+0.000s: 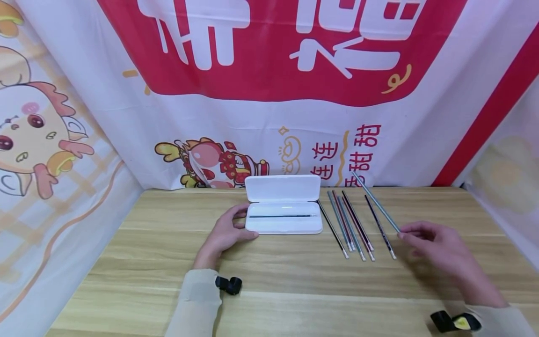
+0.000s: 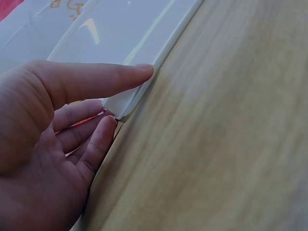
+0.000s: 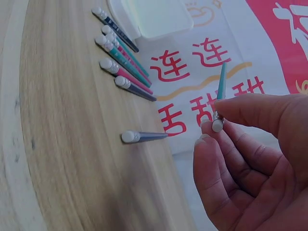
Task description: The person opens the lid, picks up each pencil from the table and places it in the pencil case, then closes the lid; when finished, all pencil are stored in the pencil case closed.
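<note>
Right hand (image 1: 438,245): pinching pencil (image 1: 376,201) by the eraser end, tip could wobble
Left hand (image 1: 226,230): gripping case (image 1: 284,225), slipping might nudge it

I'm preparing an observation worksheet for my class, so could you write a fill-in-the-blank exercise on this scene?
1. A raised teal pencil is pinched by the ____ grip.
2. The lid of the white case is ____, not closed.
3. Exactly ____ dark pencil lies inside the case.
4. The left grip rests its ____, not its other fingers, on the case's front edge.

Missing words: right; open; one; thumb.
</note>
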Action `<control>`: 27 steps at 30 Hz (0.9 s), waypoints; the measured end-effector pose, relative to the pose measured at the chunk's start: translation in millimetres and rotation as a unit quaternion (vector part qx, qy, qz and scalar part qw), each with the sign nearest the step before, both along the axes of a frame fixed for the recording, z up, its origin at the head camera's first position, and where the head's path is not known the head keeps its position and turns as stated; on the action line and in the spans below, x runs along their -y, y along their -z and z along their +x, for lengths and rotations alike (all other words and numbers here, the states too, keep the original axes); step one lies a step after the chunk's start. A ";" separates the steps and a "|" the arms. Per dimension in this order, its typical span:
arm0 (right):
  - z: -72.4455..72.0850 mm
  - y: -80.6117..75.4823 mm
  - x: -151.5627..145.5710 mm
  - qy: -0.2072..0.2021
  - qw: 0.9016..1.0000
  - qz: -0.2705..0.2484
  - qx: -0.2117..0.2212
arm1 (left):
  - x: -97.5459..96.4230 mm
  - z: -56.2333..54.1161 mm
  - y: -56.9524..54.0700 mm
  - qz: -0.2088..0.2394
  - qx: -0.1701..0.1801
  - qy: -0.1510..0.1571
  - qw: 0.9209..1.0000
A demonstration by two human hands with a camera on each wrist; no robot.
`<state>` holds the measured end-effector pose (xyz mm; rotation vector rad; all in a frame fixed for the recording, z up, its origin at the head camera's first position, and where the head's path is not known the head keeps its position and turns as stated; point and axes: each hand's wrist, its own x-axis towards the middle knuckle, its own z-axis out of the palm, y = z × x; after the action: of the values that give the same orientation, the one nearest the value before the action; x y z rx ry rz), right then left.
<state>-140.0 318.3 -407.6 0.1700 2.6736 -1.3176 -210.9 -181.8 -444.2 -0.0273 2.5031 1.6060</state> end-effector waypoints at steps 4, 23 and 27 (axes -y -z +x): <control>2.9 -3.9 5.4 -0.003 1.000 0.003 -0.009 | 0.2 0.5 0.0 0.001 0.002 0.000 1.000; -7.6 -15.4 40.2 -0.015 0.999 0.023 -0.021 | 1.5 -0.6 1.3 -0.003 0.000 0.002 1.000; -14.0 -18.5 49.0 -0.035 0.997 0.056 -0.048 | 1.9 -1.3 2.4 -0.004 -0.002 0.003 1.000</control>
<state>-154.0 269.3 -389.1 0.0258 2.8077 -1.1868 -212.2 -183.7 -446.6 -0.0174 2.5096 1.5943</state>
